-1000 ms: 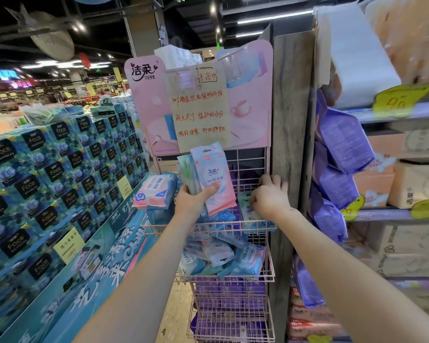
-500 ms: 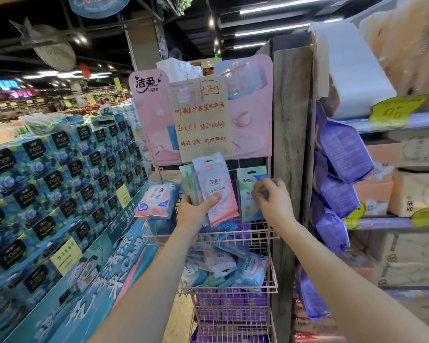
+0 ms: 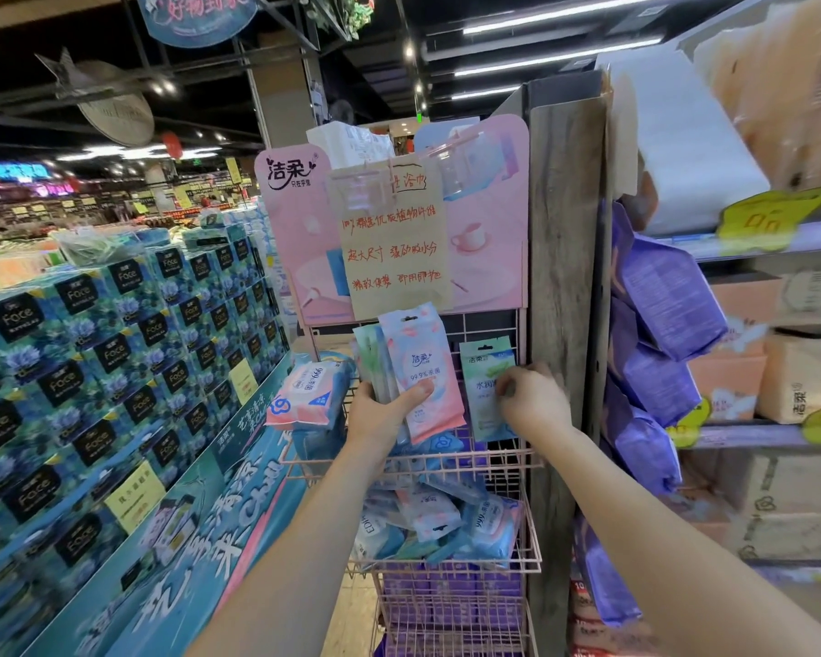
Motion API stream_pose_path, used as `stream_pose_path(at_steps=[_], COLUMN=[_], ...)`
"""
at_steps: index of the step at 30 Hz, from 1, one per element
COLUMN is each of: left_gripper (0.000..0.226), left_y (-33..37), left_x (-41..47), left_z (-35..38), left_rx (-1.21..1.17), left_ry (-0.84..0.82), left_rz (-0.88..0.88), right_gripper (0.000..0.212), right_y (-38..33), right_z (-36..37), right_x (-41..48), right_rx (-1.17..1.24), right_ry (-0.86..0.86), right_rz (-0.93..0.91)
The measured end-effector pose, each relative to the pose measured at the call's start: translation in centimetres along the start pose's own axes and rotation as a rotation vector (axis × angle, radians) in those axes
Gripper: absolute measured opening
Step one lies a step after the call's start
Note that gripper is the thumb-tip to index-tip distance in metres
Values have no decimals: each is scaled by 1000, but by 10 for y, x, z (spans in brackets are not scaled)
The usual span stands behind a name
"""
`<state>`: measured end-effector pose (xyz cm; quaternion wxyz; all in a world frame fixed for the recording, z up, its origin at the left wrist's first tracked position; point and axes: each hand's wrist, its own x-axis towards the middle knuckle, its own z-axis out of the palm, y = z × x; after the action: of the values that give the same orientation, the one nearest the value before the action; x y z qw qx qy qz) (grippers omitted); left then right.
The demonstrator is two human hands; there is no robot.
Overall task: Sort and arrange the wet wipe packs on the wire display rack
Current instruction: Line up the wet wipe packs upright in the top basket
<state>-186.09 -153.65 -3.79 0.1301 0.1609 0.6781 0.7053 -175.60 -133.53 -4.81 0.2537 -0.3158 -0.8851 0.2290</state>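
Stacked "Face" tissue boxes (image 3: 115,353) fill the left. The left hand (image 3: 380,414) clamps a pink "99.9%" pack (image 3: 423,372) upright above the wire rack (image 3: 446,467); the right hand (image 3: 536,405) pinches a green pack (image 3: 482,386).

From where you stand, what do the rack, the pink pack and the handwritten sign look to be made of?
The rack looks like thin metal wire with a pink coating: fine welded grid bars. The pink pack, held in the left hand, seems soft glossy plastic film, with sheen and a punched hang hole. The sign looks like matte brown kraft paper with red marker writing.
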Motion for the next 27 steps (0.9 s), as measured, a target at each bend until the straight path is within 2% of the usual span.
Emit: stream_pose_path(at_steps=[3,5,7,9,11,13,16,18,23,25,27], left_gripper=[104,102,97,88,77,74,87,85,101,92,68], left_y=[0,-1,-1,1,1,0,0,2,-13,-6,-1], left_x=[1,1,1,-1,-3,-3,-3,-2,16,9,5], left_z=[1,0,0,2,3,3,1,0,-5,-3,0], left_rx=[-2,-11,-24,-5,13,23,43,18,-78,-81,-60], left_ry=[-1,0,-12,-21,-30,-50,-106,-121,-73,-56,-28], left_rz=[5,3,5,22,41,55,58,43,1,-10,-12], right_gripper=[23,26,36,45,38,31,33,35,27,28,29], right_y=[-15,-35,-55,-69,-72,-70,-64,-61,-56,-55,-54], right_z=[-6,-14,-19,-18,-13,-10,-3,2,-1,-3,-4], right_x=[-6,-12,-15,-18,-19,-19,-14,-13,-14,-16,-17], right_rx=[330,520,673,802,830,885,1015,1070,1122,1146,1160], right_ry=[178,212,37,-269,-372,-334,-375,-394,-360,-344,-331], right_rz=[-72,-92,-77,-38,-34,-31,45,71,120,128,133])
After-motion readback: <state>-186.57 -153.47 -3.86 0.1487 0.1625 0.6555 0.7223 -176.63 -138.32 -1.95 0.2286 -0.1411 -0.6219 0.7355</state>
